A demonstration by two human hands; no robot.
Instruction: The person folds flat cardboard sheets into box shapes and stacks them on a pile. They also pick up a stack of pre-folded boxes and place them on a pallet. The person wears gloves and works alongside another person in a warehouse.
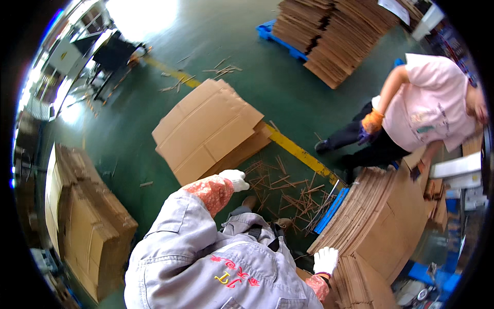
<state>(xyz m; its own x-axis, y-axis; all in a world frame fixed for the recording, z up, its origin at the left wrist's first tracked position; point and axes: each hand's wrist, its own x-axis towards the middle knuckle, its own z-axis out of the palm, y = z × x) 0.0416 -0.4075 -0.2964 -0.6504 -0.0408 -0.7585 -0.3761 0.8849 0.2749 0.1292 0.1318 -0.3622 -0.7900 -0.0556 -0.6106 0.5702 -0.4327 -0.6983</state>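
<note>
My left hand [235, 180], in a white glove with a red patterned sleeve cover, hangs by the near corner of a stack of flat cardboard sheets [206, 129] on the floor. Its fingers are curled together, and nothing shows in them. At the lower right, my right hand [325, 260], also gloved in white, has its fingers apart. It rests against the near edge of a tall stack of folded cardboard [381, 211]; how firmly it touches is unclear.
Cardboard offcuts [288, 190] litter the green floor beside a yellow line [296, 149]. Another person [427, 103] in a pink shirt and orange glove stands at the right. Cardboard piles stand on a blue pallet [280, 38] and at the left [92, 221]. A machine [110, 51] is upper left.
</note>
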